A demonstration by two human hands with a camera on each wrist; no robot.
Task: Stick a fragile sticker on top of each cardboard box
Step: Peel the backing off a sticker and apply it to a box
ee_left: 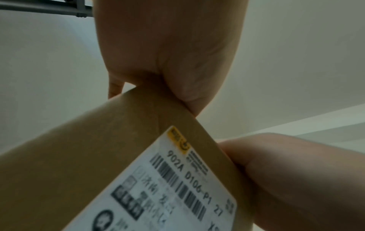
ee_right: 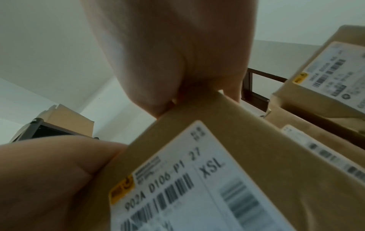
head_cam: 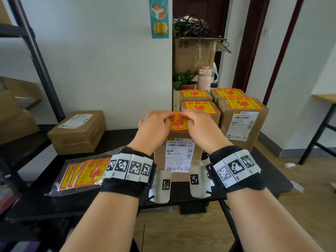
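The fragile sticker [head_cam: 179, 122] is pressed flat by curled fingertips of the left hand [head_cam: 154, 124] and right hand [head_cam: 198, 124] atop the cardboard box [head_cam: 179, 153], near the desk's [head_cam: 127, 195] front edge, apparently for adhesion.

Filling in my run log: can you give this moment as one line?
step: sticker on front box | left hand: on sticker | right hand: on sticker | box: upright on table | spare stickers: left
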